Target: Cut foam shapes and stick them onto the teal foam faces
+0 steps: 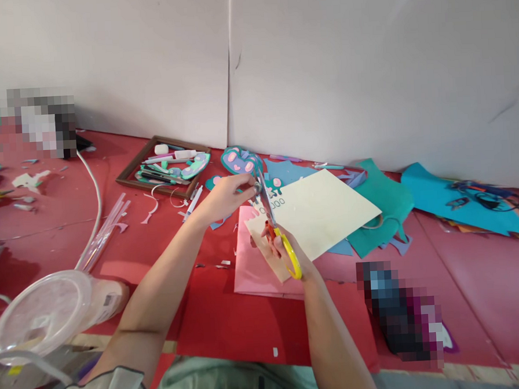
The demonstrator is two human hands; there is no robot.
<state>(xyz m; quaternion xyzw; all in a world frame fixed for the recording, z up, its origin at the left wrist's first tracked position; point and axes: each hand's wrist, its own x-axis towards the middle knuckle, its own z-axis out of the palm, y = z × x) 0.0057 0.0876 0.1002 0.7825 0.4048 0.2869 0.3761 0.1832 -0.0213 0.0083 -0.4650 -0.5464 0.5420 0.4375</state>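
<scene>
My right hand point(288, 248) grips a pair of scissors point(294, 261) with yellow and red-orange handles, blades pointing away from me. By the blade tips, the fingers of my left hand point(228, 197) are pinched together on a small piece that I cannot make out. Beneath the hands lies a cream sheet point(325, 211) with a row of small drawn ovals near its left corner. It overlaps a pink sheet point(250, 270). Just beyond the blades rests a blue and purple butterfly-like cutout point(240, 159) with pink spots.
A brown wooden tray point(131, 166) holds pens and cutouts. To the right lie teal point(379, 200) and blue sheets point(433, 191) with a corded tool point(485, 191). A lidded plastic tub point(43, 310) stands front left, near clear tubes point(107, 231) and a white cable point(94, 186). A white wall closes the back.
</scene>
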